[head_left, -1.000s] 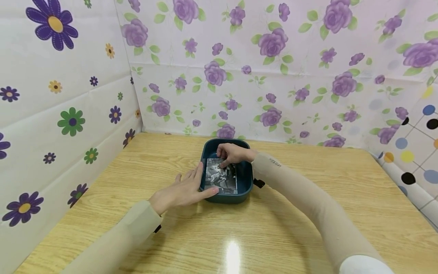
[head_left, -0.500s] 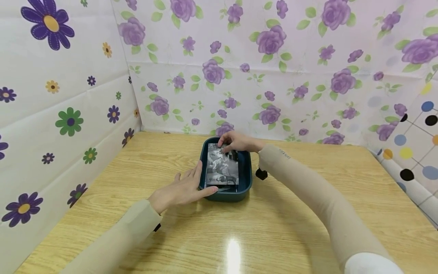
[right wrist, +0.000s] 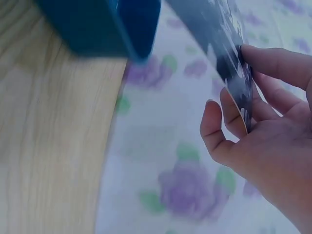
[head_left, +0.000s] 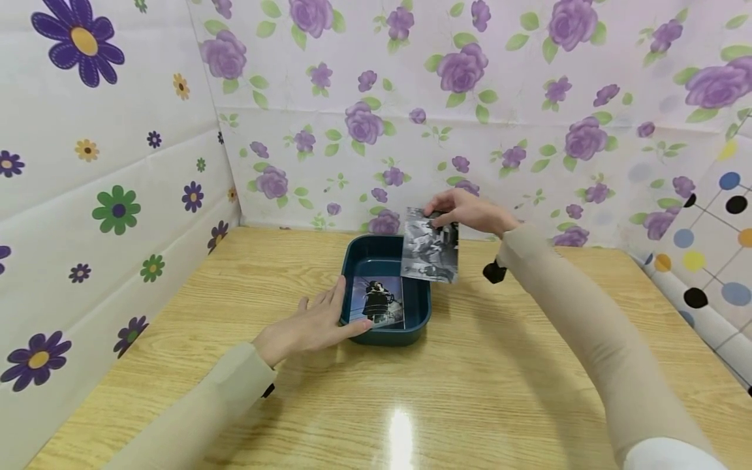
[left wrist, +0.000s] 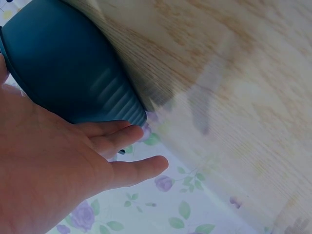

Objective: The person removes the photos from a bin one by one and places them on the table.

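A dark teal rectangular bin sits on the table. My left hand lies along its left side with fingers extended, the thumb over the near rim. The left wrist view shows those fingers spread against the bin's ribbed outer wall. My right hand pinches the top edge of a black-and-white photo print, held up over the bin's right rim. In the right wrist view the thumb is on one face of the print, fingers behind it. A colour photo print with a dark figure lies in the bin.
The wood-grain table stretches out around the bin. A floral cloth wall rises close behind it, and a daisy-patterned wall stands on the left. Black wrist cameras hang below both forearms.
My right hand has lifted the black-and-white print up and to the right, out of the bin, uncovering the colour print beneath. The left hand has stayed at the bin's side.
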Available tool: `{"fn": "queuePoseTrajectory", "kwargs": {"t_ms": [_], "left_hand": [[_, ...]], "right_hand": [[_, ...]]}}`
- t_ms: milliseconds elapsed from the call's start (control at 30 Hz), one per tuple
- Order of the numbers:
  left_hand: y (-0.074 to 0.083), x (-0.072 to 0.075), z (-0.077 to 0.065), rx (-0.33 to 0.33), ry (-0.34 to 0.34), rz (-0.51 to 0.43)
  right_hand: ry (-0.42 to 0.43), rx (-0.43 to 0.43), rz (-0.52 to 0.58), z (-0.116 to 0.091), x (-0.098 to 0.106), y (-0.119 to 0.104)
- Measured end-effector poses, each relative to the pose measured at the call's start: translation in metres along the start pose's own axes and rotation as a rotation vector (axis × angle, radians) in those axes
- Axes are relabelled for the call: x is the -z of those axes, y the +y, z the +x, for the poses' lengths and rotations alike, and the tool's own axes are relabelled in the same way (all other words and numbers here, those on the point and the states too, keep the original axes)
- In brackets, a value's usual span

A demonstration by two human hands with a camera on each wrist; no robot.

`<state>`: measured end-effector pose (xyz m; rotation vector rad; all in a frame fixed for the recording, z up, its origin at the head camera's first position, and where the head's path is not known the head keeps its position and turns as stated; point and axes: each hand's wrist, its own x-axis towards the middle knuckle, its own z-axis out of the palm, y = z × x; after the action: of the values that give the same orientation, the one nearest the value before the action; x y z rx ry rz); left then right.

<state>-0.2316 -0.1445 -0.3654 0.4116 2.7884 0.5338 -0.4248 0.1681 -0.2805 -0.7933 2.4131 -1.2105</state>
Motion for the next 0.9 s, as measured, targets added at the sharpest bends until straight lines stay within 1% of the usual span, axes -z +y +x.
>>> {"fn": "queuePoseTrajectory", "kwargs": {"t_ms": [100, 200, 333, 467, 567, 667, 767, 900], "left_hand": [[0.0, 0.0, 0.0, -0.005, 0.001, -0.002], [0.0, 0.0, 0.001, -0.007, -0.001, -0.012], [-0.001, 0.0, 0.001, -0.008, -0.003, -0.012], [-0.002, -0.001, 0.001, -0.006, 0.001, -0.016], [-0.002, -0.001, 0.001, -0.007, 0.004, -0.021], [-0.002, -0.001, 0.001, -0.008, 0.009, -0.02], [-0.002, -0.002, 0.001, -0.006, 0.012, -0.019], [-0.001, -0.002, 0.001, -0.007, 0.011, -0.022]], "right_hand": [[0.008, -0.033, -0.003, -0.014, 0.016, 0.019], [0.007, -0.052, -0.015, -0.029, 0.026, 0.038], [-0.005, -0.092, -0.023, -0.045, 0.03, 0.064], [-0.042, -0.129, 0.001, -0.053, 0.025, 0.091], [-0.049, -0.149, -0.029, -0.055, 0.018, 0.104], [-0.051, -0.162, -0.059, -0.056, 0.01, 0.11], [-0.056, -0.146, -0.084, -0.056, 0.002, 0.114], [-0.038, -0.13, -0.132, -0.054, -0.007, 0.119]]}}
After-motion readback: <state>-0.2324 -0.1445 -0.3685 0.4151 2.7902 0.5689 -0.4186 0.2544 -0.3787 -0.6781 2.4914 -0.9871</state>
